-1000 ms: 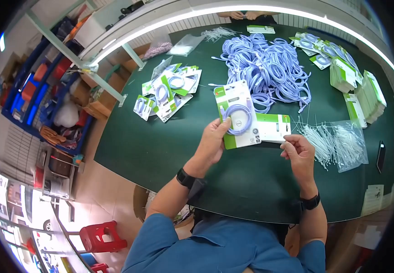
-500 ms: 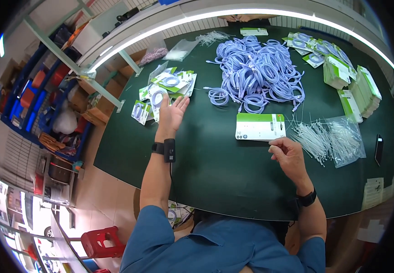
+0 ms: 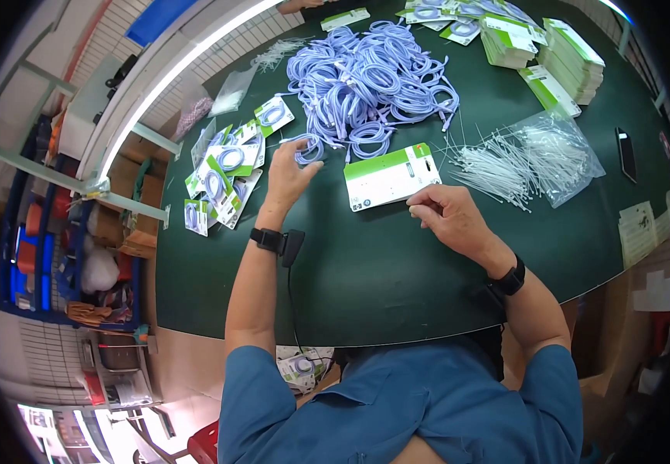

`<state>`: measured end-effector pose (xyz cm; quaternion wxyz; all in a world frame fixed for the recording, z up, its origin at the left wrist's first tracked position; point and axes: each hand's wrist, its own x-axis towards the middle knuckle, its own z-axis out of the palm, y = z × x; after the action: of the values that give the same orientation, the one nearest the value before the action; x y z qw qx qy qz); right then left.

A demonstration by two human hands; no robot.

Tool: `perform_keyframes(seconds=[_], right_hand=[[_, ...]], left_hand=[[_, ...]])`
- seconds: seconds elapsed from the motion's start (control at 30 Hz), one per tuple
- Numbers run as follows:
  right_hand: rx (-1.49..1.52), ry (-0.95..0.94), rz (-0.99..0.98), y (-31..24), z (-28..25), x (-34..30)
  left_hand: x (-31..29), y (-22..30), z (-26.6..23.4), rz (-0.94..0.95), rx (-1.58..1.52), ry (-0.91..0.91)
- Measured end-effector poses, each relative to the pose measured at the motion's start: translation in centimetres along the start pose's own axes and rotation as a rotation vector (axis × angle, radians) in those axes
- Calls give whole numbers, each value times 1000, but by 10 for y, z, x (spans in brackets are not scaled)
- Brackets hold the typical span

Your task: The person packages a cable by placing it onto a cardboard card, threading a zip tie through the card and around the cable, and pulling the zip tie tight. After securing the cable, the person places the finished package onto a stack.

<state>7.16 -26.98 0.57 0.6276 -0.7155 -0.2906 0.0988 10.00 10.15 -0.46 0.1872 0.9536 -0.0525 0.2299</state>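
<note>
Looks like we've got some carded cables [image 3: 231, 159] done left of the cable pile [image 3: 362, 81], tons left loose, our left hand [image 3: 290, 176] at a coil [image 3: 319, 147] by its near edge, fingers parted, right hand [image 3: 456, 222] by bare cards [image 3: 385, 185] in front, fingertips pressed together.

A dark green desk [image 3: 335, 286] carries a heap of lilac cables [image 3: 366, 81]. Left of the heap lie carded cables [image 3: 231, 160]; in front, white-and-green cards [image 3: 385, 182]; to its right, card stacks [image 3: 573, 58], white ties [image 3: 493, 172] and a slim black device [image 3: 625, 155].
</note>
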Motion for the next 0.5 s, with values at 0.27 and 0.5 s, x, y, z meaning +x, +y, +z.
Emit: perform_keyframes(seconds=[0.27, 0.5], right_hand=[[-20, 20, -62, 3, 0, -5], [-57, 40, -103, 7, -5, -4]], left_hand=[[-3, -9, 46, -248, 246, -34], [-10, 4, 11, -450, -100, 336]])
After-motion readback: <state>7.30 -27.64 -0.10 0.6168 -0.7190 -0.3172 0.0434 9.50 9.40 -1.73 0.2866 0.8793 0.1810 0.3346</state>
